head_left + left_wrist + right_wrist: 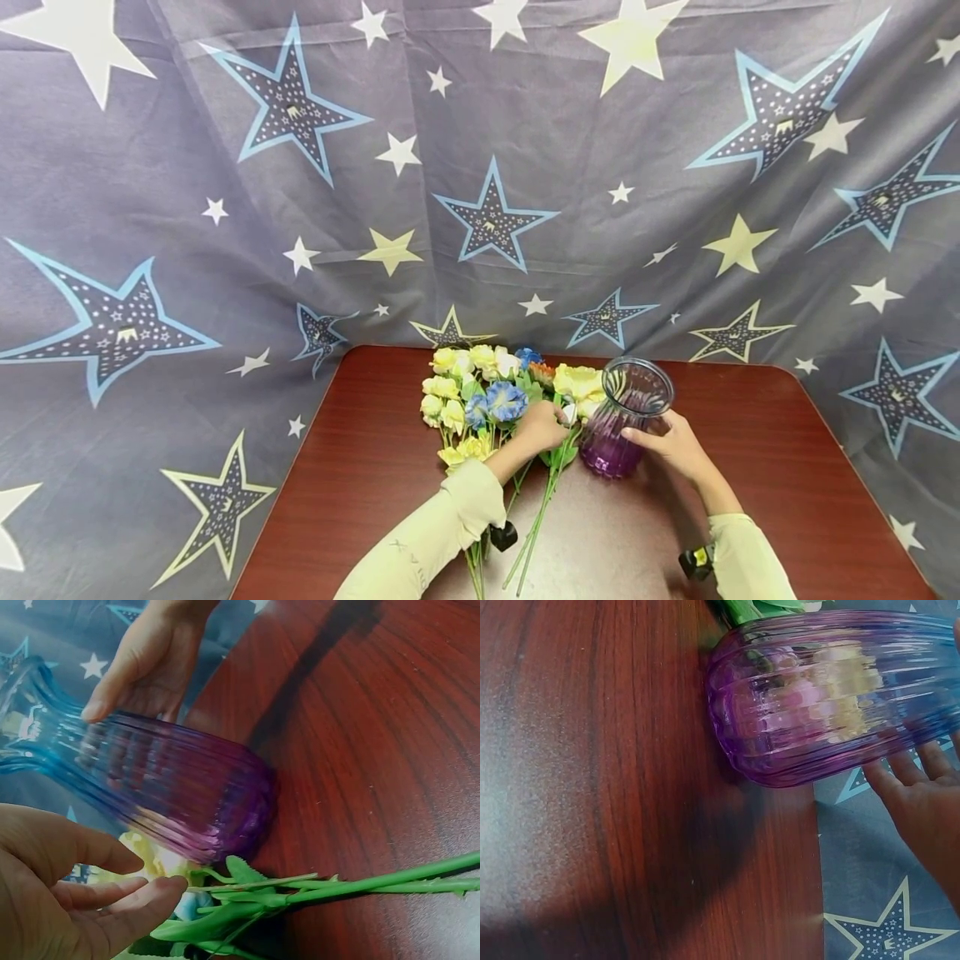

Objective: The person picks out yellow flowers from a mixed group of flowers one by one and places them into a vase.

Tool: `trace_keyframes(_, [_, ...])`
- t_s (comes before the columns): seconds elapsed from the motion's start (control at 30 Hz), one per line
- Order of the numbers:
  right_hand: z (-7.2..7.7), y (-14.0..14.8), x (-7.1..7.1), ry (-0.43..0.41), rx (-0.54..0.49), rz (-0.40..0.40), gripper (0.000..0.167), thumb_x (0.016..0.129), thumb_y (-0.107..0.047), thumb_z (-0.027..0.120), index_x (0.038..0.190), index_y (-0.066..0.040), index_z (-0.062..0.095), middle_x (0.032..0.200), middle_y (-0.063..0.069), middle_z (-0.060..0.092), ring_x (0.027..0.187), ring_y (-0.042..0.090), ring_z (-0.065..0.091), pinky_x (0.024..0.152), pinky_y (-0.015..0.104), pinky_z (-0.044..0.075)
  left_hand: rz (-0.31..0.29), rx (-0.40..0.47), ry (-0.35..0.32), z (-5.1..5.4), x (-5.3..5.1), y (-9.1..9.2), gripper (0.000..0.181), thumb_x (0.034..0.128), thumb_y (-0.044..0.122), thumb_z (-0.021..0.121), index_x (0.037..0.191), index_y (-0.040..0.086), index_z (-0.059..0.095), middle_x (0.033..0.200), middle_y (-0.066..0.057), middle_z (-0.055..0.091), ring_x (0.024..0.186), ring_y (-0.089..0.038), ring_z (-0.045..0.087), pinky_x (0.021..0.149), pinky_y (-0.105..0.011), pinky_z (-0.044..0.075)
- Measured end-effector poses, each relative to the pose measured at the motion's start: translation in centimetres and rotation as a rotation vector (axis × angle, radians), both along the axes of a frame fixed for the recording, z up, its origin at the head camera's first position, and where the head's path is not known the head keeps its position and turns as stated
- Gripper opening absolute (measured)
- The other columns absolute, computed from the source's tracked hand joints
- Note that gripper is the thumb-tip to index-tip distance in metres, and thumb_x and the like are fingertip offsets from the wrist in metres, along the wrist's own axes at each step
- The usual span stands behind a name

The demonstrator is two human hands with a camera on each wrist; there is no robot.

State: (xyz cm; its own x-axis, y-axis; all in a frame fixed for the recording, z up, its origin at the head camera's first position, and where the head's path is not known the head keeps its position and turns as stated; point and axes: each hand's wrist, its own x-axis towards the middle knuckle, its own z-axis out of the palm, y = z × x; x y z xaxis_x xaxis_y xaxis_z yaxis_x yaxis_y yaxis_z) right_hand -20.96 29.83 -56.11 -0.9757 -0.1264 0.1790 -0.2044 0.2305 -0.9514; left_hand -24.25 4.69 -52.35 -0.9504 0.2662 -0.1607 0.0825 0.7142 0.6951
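Observation:
A ribbed glass vase, blue at the rim and purple at the base, stands slightly tilted on the table. My right hand grips its side, thumb towards the front and fingers behind; the right wrist view shows the fingers against the glass. My left hand is just left of the vase, over artificial flowers. In the left wrist view its thumb and fingers are apart, with nothing visible between them. Green stems lie beyond those fingertips. Blue flowers and yellow flowers lie around the left hand.
The reddish-brown wooden table ends at the back against a grey curtain printed with stars. Several flower stems stretch towards the front edge. More pale yellow blooms lie behind the vase.

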Motion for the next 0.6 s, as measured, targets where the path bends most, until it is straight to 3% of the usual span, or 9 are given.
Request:
trace_keyframes(0.07, [0.0, 0.0, 0.0, -0.002, 0.006, -0.004, 0.059, 0.087, 0.000, 0.077, 0.139, 0.012, 0.051, 0.112, -0.030, 0.065, 0.109, -0.011, 0.061, 0.092, 0.011, 0.049, 0.003, -0.008, 0.026, -0.3, 0.1, 0.2, 0.015, 0.0790, 0.001, 0.070, 0.092, 0.004, 0.076, 0.086, -0.002, 0.074, 0.064, -0.011, 0.056, 0.058, -0.023, 0.048])
trace_keyframes(0.13, [0.1, 0.0, 0.0, -0.001, 0.018, -0.010, 0.059, 0.087, -0.001, 0.077, 0.139, 0.011, 0.051, 0.113, -0.031, 0.064, 0.109, -0.012, 0.060, 0.092, 0.010, 0.048, 0.000, -0.020, 0.051, -0.7, 0.2, 0.4, 0.008, 0.0775, 0.000, 0.069, 0.075, 0.008, 0.070, 0.070, 0.002, 0.064, 0.057, -0.009, 0.048, 0.053, -0.021, 0.041])
trace_keyframes(0.23, [0.2, 0.0, 0.0, -0.007, 0.031, -0.019, 0.058, 0.088, -0.003, 0.077, 0.139, 0.011, 0.052, 0.112, -0.032, 0.063, 0.109, -0.012, 0.059, 0.093, 0.010, 0.047, -0.002, -0.037, 0.077, -1.4, 0.4, 0.7, 0.038, 0.0785, 0.003, 0.071, 0.053, 0.017, 0.047, 0.050, 0.010, 0.038, 0.048, -0.006, 0.030, 0.047, -0.019, 0.027])
trace_keyframes(0.33, [0.2, 0.0, 0.0, -0.013, 0.029, -0.013, 0.059, 0.088, -0.002, 0.077, 0.139, 0.011, 0.051, 0.112, -0.032, 0.063, 0.110, -0.012, 0.059, 0.093, 0.010, 0.048, 0.004, -0.062, 0.078, -2.0, 0.8, 0.9, 0.055, 0.0801, 0.004, 0.071, 0.048, 0.022, 0.029, 0.044, 0.011, 0.018, 0.043, -0.005, 0.017, 0.044, -0.020, 0.018])
trace_keyframes(0.47, [0.3, -0.1, 0.0, -0.013, 0.023, -0.006, 0.059, 0.088, -0.002, 0.077, 0.139, 0.011, 0.051, 0.113, -0.031, 0.064, 0.110, -0.012, 0.059, 0.093, 0.010, 0.048, 0.045, -0.102, 0.057, -2.2, 1.2, 1.2, 0.055, 0.0783, 0.004, 0.070, 0.048, 0.022, 0.028, 0.043, 0.012, 0.017, 0.043, -0.006, 0.016, 0.043, -0.022, 0.019])
trace_keyframes(0.6, [0.4, 0.0, 0.3, -0.014, 0.034, -0.010, 0.059, 0.088, -0.002, 0.077, 0.139, 0.011, 0.051, 0.113, -0.032, 0.063, 0.110, -0.013, 0.058, 0.093, 0.010, 0.047, 0.045, -0.134, 0.046, -2.4, 1.5, 1.4, 0.053, 0.0761, 0.003, 0.070, 0.051, 0.021, 0.027, 0.048, 0.009, 0.017, 0.047, -0.009, 0.018, 0.044, -0.024, 0.021])
